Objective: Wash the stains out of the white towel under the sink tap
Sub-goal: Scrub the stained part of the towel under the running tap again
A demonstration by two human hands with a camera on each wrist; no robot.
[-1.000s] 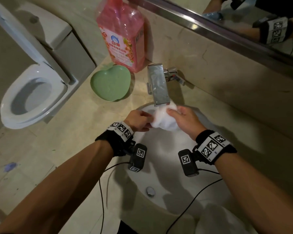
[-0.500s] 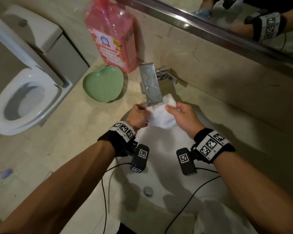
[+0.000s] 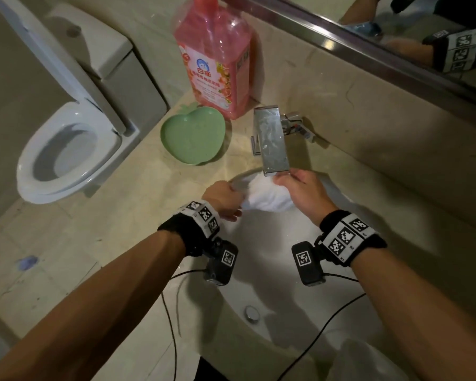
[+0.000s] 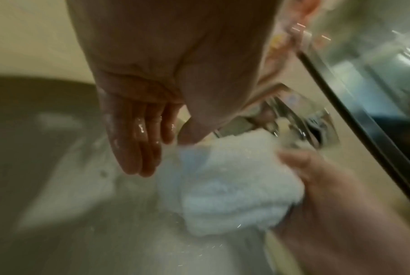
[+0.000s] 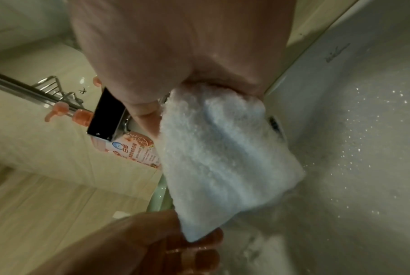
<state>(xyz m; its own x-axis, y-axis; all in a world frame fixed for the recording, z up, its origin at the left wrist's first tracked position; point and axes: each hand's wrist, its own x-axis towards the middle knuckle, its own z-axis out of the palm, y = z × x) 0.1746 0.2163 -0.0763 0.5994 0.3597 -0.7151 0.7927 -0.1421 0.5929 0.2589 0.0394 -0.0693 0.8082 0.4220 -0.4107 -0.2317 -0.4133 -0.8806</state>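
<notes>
Two hands on the white towel (image 3: 267, 198) here, bunched up right under the tap (image 3: 272, 141) spout, over the sink (image 3: 259, 270) basin near frame center. Right hand (image 3: 305, 193) has its grip clamped on the upper end; left hand (image 3: 221, 199) pinches the lower edge — its other fingers (image 4: 138, 141) hang straight and wet. Basin's speckled with droplets. On the tabletop (image 3: 121, 215) upper center: green apple-shaped dish (image 3: 194, 136) with nothing in it, and a pink detergent bottle (image 3: 215, 56) — partly full.

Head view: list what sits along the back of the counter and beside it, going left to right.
toilet → green apple-shaped dish → pink detergent bottle → tap
</notes>
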